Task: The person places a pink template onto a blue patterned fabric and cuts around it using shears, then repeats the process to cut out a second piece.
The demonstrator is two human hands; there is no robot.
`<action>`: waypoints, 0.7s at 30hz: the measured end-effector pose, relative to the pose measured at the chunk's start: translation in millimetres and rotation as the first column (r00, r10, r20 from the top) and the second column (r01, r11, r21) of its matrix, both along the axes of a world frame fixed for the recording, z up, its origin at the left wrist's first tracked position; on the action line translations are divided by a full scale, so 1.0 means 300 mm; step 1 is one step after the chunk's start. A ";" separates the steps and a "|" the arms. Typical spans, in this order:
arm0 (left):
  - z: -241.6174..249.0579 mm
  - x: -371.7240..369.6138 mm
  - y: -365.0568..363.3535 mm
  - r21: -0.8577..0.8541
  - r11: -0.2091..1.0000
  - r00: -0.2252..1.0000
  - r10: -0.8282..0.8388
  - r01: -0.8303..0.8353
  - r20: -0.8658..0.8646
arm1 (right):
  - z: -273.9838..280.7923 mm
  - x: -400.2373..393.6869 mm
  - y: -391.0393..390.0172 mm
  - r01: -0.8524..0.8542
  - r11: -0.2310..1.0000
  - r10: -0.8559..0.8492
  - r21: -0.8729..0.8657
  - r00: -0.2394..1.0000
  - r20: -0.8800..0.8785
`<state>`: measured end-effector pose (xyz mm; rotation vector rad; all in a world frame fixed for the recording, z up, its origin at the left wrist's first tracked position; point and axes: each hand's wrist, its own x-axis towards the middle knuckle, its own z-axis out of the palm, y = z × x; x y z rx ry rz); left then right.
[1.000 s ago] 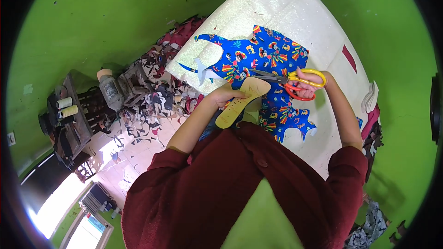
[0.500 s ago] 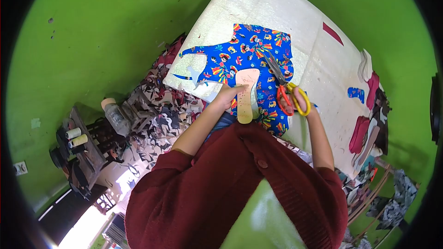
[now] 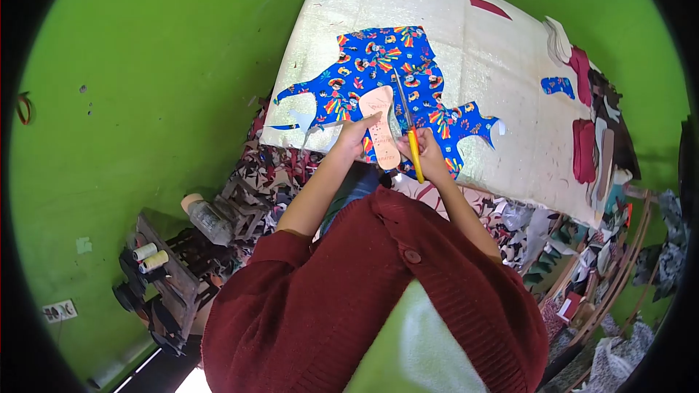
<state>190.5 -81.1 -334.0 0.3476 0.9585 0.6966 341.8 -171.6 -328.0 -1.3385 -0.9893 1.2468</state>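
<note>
A blue printed fabric [image 3: 429, 102] with cut-out edges lies on the white table [image 3: 495, 73]. My left hand [image 3: 354, 138] presses a tan sole-shaped template [image 3: 380, 124] flat onto the fabric. Just right of it, my right hand [image 3: 426, 156] grips yellow-handled scissors [image 3: 408, 120], their blades pointing away from me along the template's right edge and lying on the fabric.
Stacked soles and red pieces [image 3: 586, 145] sit at the table's right edge, with a small blue cut piece [image 3: 557, 86] and a red strip [image 3: 489, 7] farther back. Fabric scraps [image 3: 269, 164] litter the floor at left. A bottle [image 3: 207, 220] and thread spools [image 3: 149, 256] stand lower left.
My right hand has swung the scissors in from the right until they lie alongside the template. The template turned more upright, and my view shifted right.
</note>
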 end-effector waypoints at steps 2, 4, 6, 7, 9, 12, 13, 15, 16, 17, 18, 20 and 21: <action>-0.033 -0.003 0.009 -0.014 1.000 0.998 -0.017 0.018 0.060 | 0.002 -0.003 -0.005 0.035 0.999 -0.035 -0.002 0.999 0.003; -0.033 -0.009 0.011 -0.015 0.998 0.996 -0.059 0.061 0.073 | 0.033 0.001 -0.008 0.008 0.979 -0.016 -0.206 0.999 -0.037; -0.025 -0.009 0.015 -0.043 0.995 0.989 -0.082 0.088 0.120 | 0.005 -0.011 -0.011 0.067 0.992 -0.070 -0.109 0.997 -0.029; -0.018 -0.005 0.017 -0.036 0.994 0.989 -0.094 0.099 0.118 | 0.032 -0.013 -0.017 0.029 0.984 -0.055 -0.174 0.988 -0.143; 0.004 -0.002 0.010 0.007 0.997 0.997 -0.071 0.071 0.040 | 0.066 -0.028 -0.025 -0.004 0.973 -0.062 -0.233 0.959 -0.275; 0.038 0.000 -0.002 0.045 0.998 0.998 -0.051 0.052 -0.035 | 0.065 -0.036 -0.026 0.026 0.975 -0.068 -0.223 0.981 -0.183; 0.029 -0.002 0.000 0.045 0.997 0.998 -0.055 0.057 -0.036 | 0.073 -0.038 -0.026 0.030 0.975 -0.072 -0.222 0.980 -0.184; 0.027 -0.004 0.002 0.051 0.997 0.998 -0.061 0.061 -0.008 | 0.093 -0.044 -0.030 0.065 0.969 -0.116 -0.238 0.971 -0.207; 0.037 -0.001 -0.002 0.052 0.996 0.998 -0.067 0.068 -0.008 | 0.092 -0.045 -0.034 0.071 0.969 -0.122 -0.237 0.971 -0.207; 0.048 0.002 -0.007 0.063 0.997 0.997 -0.049 0.052 -0.053 | 0.089 -0.047 -0.035 0.074 0.970 -0.121 -0.230 0.973 -0.197; 0.073 0.006 -0.012 0.078 0.996 0.995 -0.028 0.036 -0.098 | 0.086 -0.049 -0.033 0.075 0.972 -0.118 -0.221 0.975 -0.188; 0.120 0.012 -0.021 0.101 0.994 0.993 -0.026 0.038 -0.113 | 0.063 -0.050 -0.032 0.073 0.975 -0.115 -0.209 0.973 -0.199; 0.130 0.013 -0.023 0.119 0.992 0.992 -0.022 0.037 -0.127 | 0.056 -0.049 -0.033 0.067 0.977 -0.110 -0.203 0.972 -0.207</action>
